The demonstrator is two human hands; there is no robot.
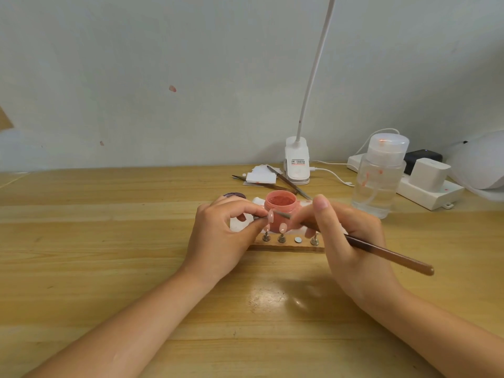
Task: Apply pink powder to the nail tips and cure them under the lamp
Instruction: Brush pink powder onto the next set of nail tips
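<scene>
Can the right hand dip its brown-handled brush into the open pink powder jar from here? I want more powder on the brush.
Probably yes: the open pink powder jar sits uncovered just behind the right hand, and the brown-handled brush already points that way.

The pale wooden tabletop (109, 268) looks varnished and glossy. The long brown brush handle (390, 255) has a smooth sheen. The pink powder jar (281, 205) appears plastic; the clear pump bottle (379, 181) too.
</scene>
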